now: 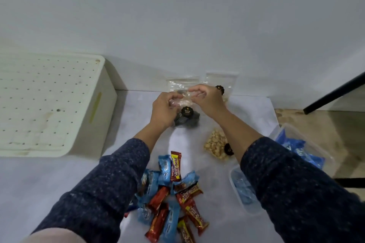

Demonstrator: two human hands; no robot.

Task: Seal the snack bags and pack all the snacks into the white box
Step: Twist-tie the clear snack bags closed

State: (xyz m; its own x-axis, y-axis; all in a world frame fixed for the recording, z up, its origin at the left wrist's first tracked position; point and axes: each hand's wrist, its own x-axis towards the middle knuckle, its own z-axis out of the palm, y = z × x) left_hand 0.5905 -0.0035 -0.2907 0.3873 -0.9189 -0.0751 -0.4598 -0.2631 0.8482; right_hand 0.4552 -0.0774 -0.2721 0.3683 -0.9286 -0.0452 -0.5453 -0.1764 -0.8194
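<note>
Two hands on one clear bag (186, 104) of dark snacks, just behind the bar pile (169, 197). Step in hand looks like closing its zip strip.

To do it well: keep the top edge taut between both hands, line up the two lips, pinch from one end and run to the other. Push air out first so it lies flat in the box. Check the far corner, since that's likely where a zip stays open.

Left hand (165, 109): fingers curled in, pinching the bag's top edge on its left side. Right hand (205, 98): fingers curled likewise, pinching the same edge on the right. Film between them is crumpled; can't tell if any of the strip is mated yet.

Other items, relative to the bag:
- peanut bag (216, 145) near, front-right, flat on the table
- second clear bag (221, 85) just behind-right, against the wall
- white box (49, 104) well apart to the left, perforated lid on
- blue packets in clear tubs (296, 148) front-right

Nothing visibly packed yet, and the lid has to come off first.
</note>
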